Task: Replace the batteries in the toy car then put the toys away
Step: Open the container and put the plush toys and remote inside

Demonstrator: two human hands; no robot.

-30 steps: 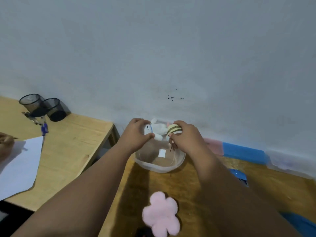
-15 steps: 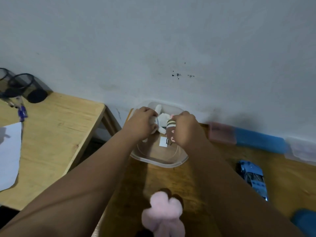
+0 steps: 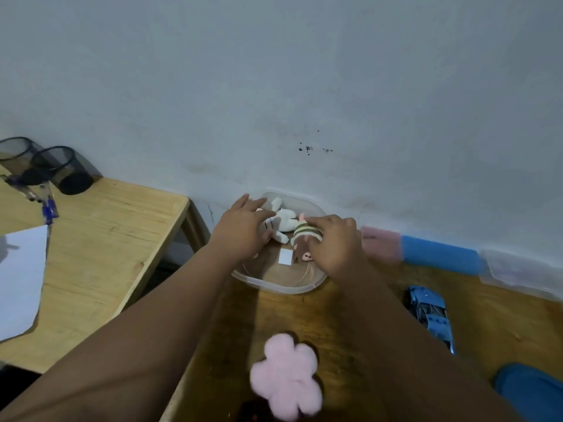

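Observation:
A clear plastic container [image 3: 274,286] stands on the wooden table against the wall. Inside it lie a white plush toy [image 3: 286,222] and a brown plush toy with a striped top [image 3: 301,233]. My left hand [image 3: 243,229] hovers over the container's left side with fingers spread, touching the white plush. My right hand [image 3: 335,245] curls over the striped plush, low in the container. A blue toy car [image 3: 431,315] sits on the table to the right. A pink flower-shaped plush [image 3: 286,376] lies near the front, between my forearms.
A pink and blue foam piece [image 3: 438,254] and a clear lid [image 3: 518,269] line the wall on the right. A blue object [image 3: 530,391] shows at bottom right. A second table on the left holds two mesh pen cups [image 3: 64,172], pens and paper [image 3: 18,278].
Both hands have lowered the plush toys into the container. My left hand's fingers have spread off the white plush. The view has tilted down and right, showing the blue car.

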